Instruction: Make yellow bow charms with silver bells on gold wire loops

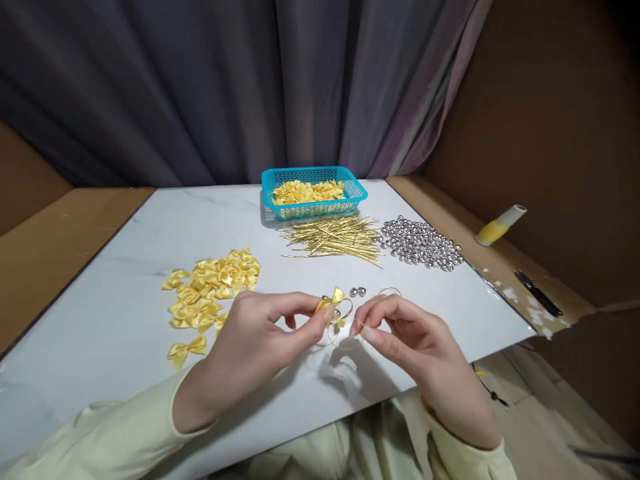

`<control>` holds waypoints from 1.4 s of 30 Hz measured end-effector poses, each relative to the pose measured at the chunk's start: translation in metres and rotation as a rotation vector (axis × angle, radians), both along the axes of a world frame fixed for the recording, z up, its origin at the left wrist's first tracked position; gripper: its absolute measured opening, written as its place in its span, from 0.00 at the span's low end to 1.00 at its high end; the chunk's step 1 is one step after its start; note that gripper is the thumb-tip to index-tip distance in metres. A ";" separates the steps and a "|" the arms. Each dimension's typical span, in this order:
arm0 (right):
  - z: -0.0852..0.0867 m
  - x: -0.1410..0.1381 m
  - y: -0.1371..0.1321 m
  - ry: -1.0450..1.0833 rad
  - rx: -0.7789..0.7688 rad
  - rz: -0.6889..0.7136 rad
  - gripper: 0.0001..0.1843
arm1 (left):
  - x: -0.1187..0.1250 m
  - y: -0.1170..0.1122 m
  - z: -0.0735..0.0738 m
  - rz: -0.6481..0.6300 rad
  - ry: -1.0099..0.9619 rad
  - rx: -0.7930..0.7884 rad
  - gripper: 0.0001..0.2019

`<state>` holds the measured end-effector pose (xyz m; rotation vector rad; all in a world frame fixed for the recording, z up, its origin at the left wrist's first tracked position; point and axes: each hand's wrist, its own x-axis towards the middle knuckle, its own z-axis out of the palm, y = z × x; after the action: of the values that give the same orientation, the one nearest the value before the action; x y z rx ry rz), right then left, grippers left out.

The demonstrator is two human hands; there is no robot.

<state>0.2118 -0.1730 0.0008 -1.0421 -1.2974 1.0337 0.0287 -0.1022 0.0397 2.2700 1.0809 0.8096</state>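
Between thumb and fingertips, my left hand (263, 340) pinches a small yellow ribbon bow (339, 294). A thin gold cord (350, 305) curves in a loop beside the bow. My right hand (425, 347) is closed in a pinch on a thin gold strand, close to the right of the bow. Whether this strand joins the loop I cannot tell. Two silver beads (357, 292) lie on the table just beyond my hands, and another shows by the bow. Left of my left hand lies a loose pile of yellow bows (213, 280).
A blue basket (357, 195) of yellow bows stands at the back of the white table (125, 280). Before it lie gold cords (335, 239), with a silver bead pile (420, 243) to their right. A yellow-and-white tube (500, 227) and black pen-like tool (540, 295) rest at right.
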 end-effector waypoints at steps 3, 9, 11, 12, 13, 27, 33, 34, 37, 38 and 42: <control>0.012 0.008 0.000 -0.064 -0.071 0.099 0.05 | -0.002 0.002 -0.002 -0.025 0.033 -0.020 0.09; 0.042 0.016 0.021 -0.377 0.053 0.319 0.06 | -0.005 0.004 -0.007 -0.177 0.156 -0.090 0.10; 0.051 0.016 0.034 -0.493 0.160 0.387 0.07 | -0.005 0.004 -0.008 -0.235 0.165 -0.066 0.11; 0.055 0.015 0.041 -0.520 0.193 0.421 0.08 | -0.006 0.003 -0.009 -0.254 0.162 -0.050 0.12; 0.057 0.014 0.048 -0.533 0.204 0.448 0.08 | -0.006 0.003 -0.009 -0.268 0.154 -0.036 0.12; 0.041 0.021 0.053 -0.730 0.273 0.254 0.08 | -0.009 0.000 0.000 -0.231 -0.033 0.048 0.05; 0.051 0.027 0.020 -0.878 0.414 0.137 0.09 | -0.008 -0.001 0.006 -0.130 -0.034 0.025 0.06; 0.053 0.027 0.015 -0.904 0.426 0.132 0.09 | -0.008 -0.001 0.007 -0.127 -0.031 0.031 0.07; 0.057 0.028 0.005 -0.976 0.488 0.102 0.10 | -0.007 -0.001 0.008 -0.128 -0.045 0.050 0.06; 0.058 0.028 0.004 -1.001 0.517 0.084 0.11 | -0.007 -0.001 0.008 -0.134 -0.050 0.049 0.06; 0.056 0.028 0.009 -1.125 0.635 -0.016 0.13 | -0.008 -0.001 0.007 -0.181 -0.047 0.055 0.06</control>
<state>0.2396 -0.1642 0.0569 -1.1240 -2.2869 -0.1295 0.0212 -0.1035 0.0465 2.3424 0.8269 0.8222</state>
